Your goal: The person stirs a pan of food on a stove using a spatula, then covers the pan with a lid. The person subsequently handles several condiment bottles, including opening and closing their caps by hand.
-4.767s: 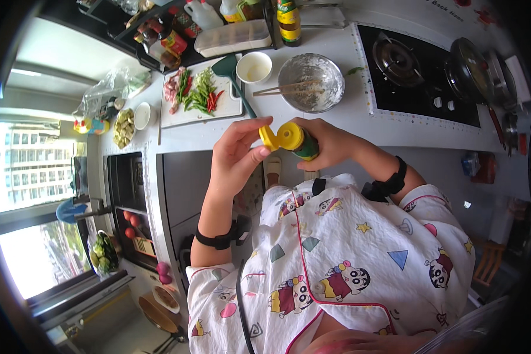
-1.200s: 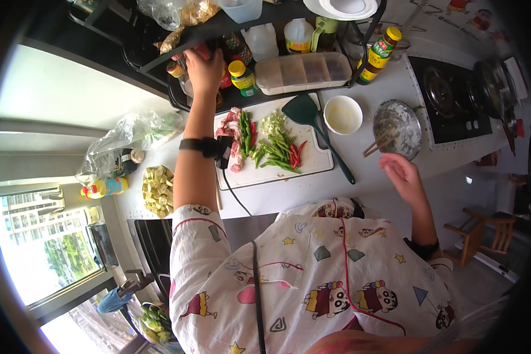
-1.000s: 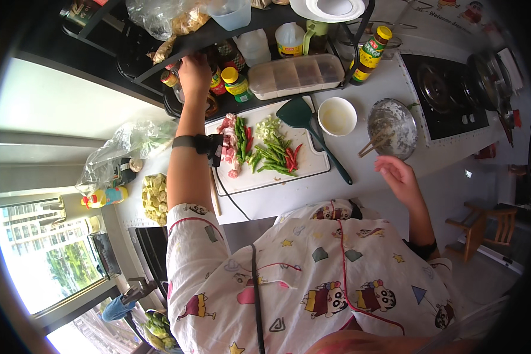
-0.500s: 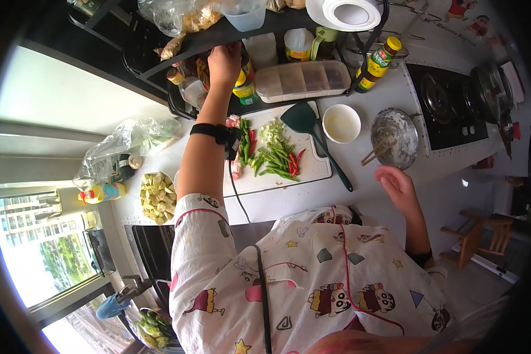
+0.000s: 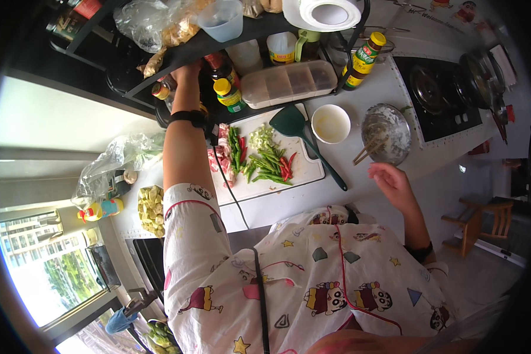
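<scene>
My left hand reaches in among bottles and jars on the lower level of the black rack. Its fingers are hidden under the upper shelf, so I cannot see whether they grip anything. Just right of it stand a dark bottle and a small yellow-capped bottle. Over the counter's front edge hovers my right hand, loosely open and holding nothing. Nearest to it is a metal bowl with whitish residue and chopsticks resting in it.
A white cutting board bears sliced meat, chopped peppers, garlic and a dark green spatula. Beside it are a white bowl and a tall sauce bottle. The stove is at right; pale cut chunks sit at left.
My left hand has shifted left along the rack, away from the yellow-capped bottle, which now shows more fully. My right hand stays near the metal bowl. The view has shifted slightly.
</scene>
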`<state>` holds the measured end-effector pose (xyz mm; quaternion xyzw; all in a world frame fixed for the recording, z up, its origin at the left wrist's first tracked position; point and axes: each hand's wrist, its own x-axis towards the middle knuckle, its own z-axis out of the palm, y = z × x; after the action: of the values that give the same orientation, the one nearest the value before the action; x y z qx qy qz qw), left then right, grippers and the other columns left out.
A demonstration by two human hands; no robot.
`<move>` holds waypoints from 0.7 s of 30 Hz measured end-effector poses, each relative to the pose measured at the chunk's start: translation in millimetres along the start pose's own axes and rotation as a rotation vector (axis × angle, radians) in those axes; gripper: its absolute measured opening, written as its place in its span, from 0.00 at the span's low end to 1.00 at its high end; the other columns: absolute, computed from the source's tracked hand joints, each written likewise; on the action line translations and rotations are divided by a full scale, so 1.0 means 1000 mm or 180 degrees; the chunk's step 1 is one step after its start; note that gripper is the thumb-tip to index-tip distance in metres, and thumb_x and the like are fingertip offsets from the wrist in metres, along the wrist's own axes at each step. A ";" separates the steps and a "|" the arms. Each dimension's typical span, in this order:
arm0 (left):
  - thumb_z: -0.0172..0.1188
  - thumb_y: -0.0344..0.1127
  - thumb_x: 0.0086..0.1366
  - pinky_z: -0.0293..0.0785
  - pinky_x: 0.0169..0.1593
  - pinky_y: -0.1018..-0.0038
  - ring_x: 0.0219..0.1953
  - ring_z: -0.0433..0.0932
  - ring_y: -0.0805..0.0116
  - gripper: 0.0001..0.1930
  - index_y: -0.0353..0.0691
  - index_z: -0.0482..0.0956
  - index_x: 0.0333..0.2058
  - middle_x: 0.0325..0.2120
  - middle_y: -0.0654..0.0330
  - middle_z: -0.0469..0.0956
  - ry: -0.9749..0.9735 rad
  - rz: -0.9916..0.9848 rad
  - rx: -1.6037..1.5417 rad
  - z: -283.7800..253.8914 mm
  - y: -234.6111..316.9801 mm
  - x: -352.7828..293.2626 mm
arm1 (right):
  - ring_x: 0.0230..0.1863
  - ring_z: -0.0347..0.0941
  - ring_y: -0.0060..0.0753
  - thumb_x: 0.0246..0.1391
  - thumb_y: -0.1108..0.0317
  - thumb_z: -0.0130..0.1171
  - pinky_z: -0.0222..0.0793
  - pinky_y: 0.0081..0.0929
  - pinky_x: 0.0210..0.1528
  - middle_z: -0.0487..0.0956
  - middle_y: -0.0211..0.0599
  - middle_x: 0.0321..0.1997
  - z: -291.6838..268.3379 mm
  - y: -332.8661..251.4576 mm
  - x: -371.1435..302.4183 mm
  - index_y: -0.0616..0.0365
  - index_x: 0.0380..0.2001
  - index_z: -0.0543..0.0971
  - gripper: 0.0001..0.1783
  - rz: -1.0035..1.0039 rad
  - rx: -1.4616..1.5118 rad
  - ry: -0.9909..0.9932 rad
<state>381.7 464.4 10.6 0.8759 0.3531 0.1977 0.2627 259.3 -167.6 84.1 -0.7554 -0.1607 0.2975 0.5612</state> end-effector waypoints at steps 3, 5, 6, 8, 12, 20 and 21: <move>0.57 0.48 0.64 0.75 0.27 0.65 0.26 0.79 0.72 0.14 0.43 0.81 0.36 0.28 0.59 0.81 -0.0413 -0.0152 0.0001 -0.012 0.004 -0.021 | 0.48 0.75 0.23 0.63 0.76 0.54 0.70 0.23 0.53 0.80 0.36 0.46 -0.008 -0.003 -0.001 0.65 0.53 0.74 0.15 -0.0100 -0.0047 0.0068; 0.58 0.42 0.65 0.76 0.28 0.65 0.25 0.81 0.67 0.10 0.43 0.80 0.38 0.29 0.56 0.82 -0.0398 -0.0020 -0.0252 -0.020 0.005 -0.033 | 0.48 0.75 0.23 0.63 0.76 0.54 0.70 0.23 0.53 0.80 0.36 0.46 -0.009 -0.003 -0.001 0.65 0.52 0.75 0.15 -0.0104 -0.0041 0.0093; 0.59 0.39 0.65 0.78 0.31 0.62 0.28 0.83 0.56 0.13 0.40 0.75 0.44 0.32 0.50 0.83 -0.0411 0.0096 -0.0362 -0.020 0.004 -0.045 | 0.48 0.75 0.23 0.63 0.75 0.54 0.70 0.23 0.53 0.80 0.36 0.46 -0.008 -0.002 0.000 0.65 0.52 0.75 0.15 -0.0111 -0.0055 0.0120; 0.60 0.39 0.64 0.78 0.33 0.59 0.30 0.82 0.50 0.15 0.38 0.72 0.46 0.33 0.47 0.82 0.0372 0.0379 -0.0502 -0.018 0.036 -0.099 | 0.48 0.75 0.23 0.63 0.75 0.55 0.70 0.23 0.53 0.80 0.36 0.46 -0.006 0.004 -0.001 0.65 0.52 0.75 0.15 -0.0075 0.0062 0.0165; 0.64 0.38 0.63 0.78 0.37 0.54 0.35 0.81 0.38 0.20 0.35 0.68 0.48 0.35 0.39 0.80 0.1092 0.0964 -0.0617 -0.047 0.024 -0.162 | 0.48 0.76 0.23 0.62 0.74 0.56 0.71 0.24 0.52 0.81 0.36 0.46 0.006 0.000 0.004 0.65 0.52 0.76 0.16 -0.0119 0.0135 -0.0034; 0.62 0.27 0.64 0.76 0.23 0.82 0.25 0.79 0.77 0.17 0.31 0.68 0.48 0.49 0.50 0.80 0.0801 0.1191 -0.1637 -0.179 0.083 -0.246 | 0.44 0.79 0.27 0.56 0.72 0.63 0.74 0.26 0.49 0.82 0.37 0.44 0.030 -0.038 0.039 0.62 0.52 0.76 0.20 -0.0865 -0.0687 -0.0538; 0.63 0.26 0.63 0.74 0.23 0.83 0.24 0.77 0.80 0.17 0.32 0.69 0.48 0.46 0.51 0.82 0.0752 0.1268 -0.1447 -0.203 0.099 -0.254 | 0.44 0.79 0.28 0.55 0.72 0.64 0.74 0.26 0.49 0.82 0.38 0.43 0.038 -0.050 0.044 0.62 0.52 0.77 0.20 -0.1074 -0.0867 -0.0664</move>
<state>154.0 285.8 188.1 0.8177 0.1496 0.4193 0.3650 274.5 -97.7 112.0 -0.7517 -0.3804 0.2516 0.4763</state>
